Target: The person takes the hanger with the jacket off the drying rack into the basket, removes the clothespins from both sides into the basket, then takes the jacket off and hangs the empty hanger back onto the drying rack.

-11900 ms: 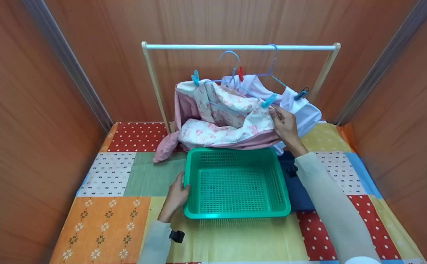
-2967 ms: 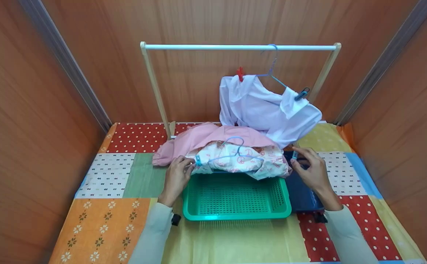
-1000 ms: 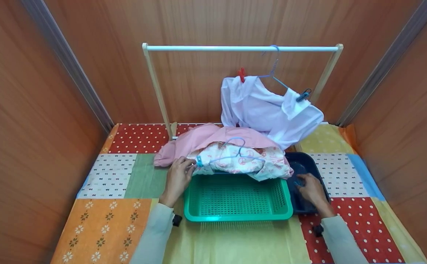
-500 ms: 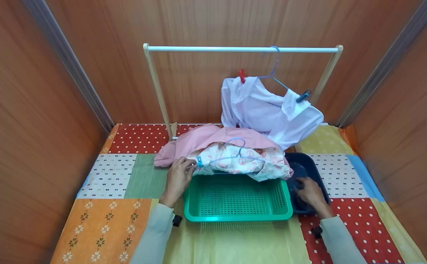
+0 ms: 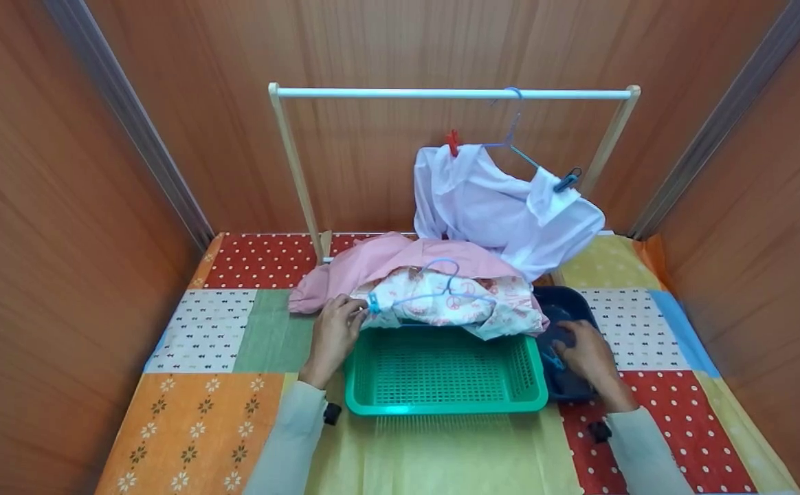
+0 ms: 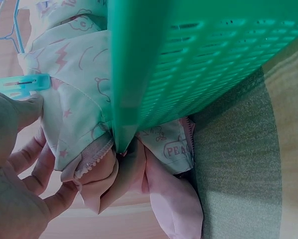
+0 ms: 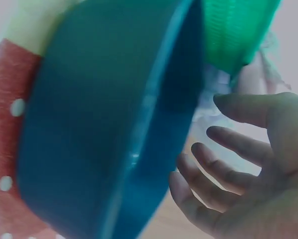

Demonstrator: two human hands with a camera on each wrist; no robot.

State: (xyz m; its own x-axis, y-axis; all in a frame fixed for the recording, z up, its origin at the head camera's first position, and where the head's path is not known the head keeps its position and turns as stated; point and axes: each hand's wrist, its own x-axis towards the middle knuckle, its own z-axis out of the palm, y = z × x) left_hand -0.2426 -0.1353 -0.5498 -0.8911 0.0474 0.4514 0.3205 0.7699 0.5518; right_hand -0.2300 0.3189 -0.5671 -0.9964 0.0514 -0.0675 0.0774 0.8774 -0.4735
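Clock = head view, green basket at centre, 12 away from the person. Garment, pink with a printed side, lies over the basket's 12 o'clock rim, one pink end spilling out to 10. Hanger, blue, lies on the printed part, hook toward 12. Blue peg clipped on garment corner at 11. Left grip, at 10, pinches that corner just beside the peg, thumb over cloth, fingers behind (left wrist view).

Right grip, at 3, over the navy tray: fingers spread, slightly bent, holding nothing. Can't tell if it touches the tray. Loose peg, blue, in the tray just off the fingertips, on the 9 o'clock side.

Rack stands at 12, wooden legs, white bar. White shirt hangs from it on second hanger, at 1; red peg at its 11, dark peg at its 2. Patchwork cover on the tabletop.
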